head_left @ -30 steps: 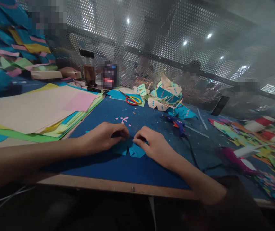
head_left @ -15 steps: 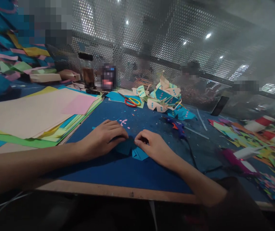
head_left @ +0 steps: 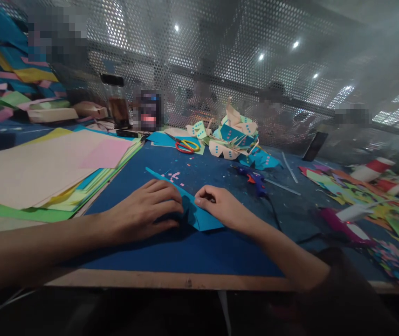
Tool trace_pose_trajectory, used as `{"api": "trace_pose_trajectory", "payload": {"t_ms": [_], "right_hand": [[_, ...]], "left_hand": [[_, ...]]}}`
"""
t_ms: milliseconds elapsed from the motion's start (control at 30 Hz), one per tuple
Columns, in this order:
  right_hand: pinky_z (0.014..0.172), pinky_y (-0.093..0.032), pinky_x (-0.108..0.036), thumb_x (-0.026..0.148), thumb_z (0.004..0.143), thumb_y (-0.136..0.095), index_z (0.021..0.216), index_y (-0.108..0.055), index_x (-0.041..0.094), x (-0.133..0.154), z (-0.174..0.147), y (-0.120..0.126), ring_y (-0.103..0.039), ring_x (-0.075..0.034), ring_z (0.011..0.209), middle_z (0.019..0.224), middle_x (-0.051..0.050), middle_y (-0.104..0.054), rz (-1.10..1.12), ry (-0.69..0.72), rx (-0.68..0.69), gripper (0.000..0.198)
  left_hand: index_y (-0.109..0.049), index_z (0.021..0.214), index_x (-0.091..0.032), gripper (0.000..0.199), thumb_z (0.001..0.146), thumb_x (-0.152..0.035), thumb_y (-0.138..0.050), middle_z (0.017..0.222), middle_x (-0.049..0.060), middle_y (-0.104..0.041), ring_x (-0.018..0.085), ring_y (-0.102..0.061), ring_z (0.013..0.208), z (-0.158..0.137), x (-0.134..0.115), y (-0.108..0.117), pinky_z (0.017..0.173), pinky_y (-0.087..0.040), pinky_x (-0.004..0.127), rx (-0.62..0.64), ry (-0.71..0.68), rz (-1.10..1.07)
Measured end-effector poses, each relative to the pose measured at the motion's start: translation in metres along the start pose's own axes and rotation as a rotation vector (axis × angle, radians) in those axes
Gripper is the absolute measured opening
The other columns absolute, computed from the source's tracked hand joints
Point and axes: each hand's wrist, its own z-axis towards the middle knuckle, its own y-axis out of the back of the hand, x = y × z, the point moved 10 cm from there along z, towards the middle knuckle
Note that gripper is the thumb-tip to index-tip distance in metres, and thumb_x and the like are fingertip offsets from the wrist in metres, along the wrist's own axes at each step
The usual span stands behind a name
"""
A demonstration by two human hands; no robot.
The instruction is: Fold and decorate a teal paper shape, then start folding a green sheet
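A folded sheet of blue paper point(head_left: 202, 219) lies on the blue tabletop between my hands, its long edge running up to the left. My left hand point(head_left: 147, 210) rests over its left part, fingers stretched and slightly curved, the thumb apart below them. At the right side, my right hand point(head_left: 222, 203) pinches the paper's upper edge between thumb and curled fingers. Small pink paper scraps point(head_left: 174, 176) are scattered just beyond the sheet.
Stacked coloured paper point(head_left: 45, 163) lies to the left. Scissors point(head_left: 187, 146) and a pile of paper shapes point(head_left: 234, 135) sit at the back. A glue gun point(head_left: 253, 179) with its cord rests right of my hands, near a magenta-and-white device point(head_left: 348, 228) and coloured scraps point(head_left: 360, 191).
The blue paper now shows as a longer strip, extending up-left past my left hand. My left hand has shifted slightly left and down, its fingers flatter. The right hand keeps its pinch.
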Motion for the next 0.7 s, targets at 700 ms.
{"api": "trace_pose_trajectory", "payload": {"t_ms": [700], "right_hand": [[0.058, -0.037, -0.028, 0.023, 0.092, -0.060, 0.085, -0.064, 0.019, 0.008, -0.008, -0.007, -0.056, -0.014, 0.067, 0.076, -0.002, -0.066, -0.216, 0.032, -0.004, 0.009]], "left_hand": [[-0.064, 0.086, -0.019, 0.018, 0.099, -0.022, -0.052, 0.080, 0.004, -0.065, 0.019, -0.059, 0.080, 0.003, 0.003, -0.011, 0.077, -0.043, 0.033, 0.039, 0.072, 0.006]]}}
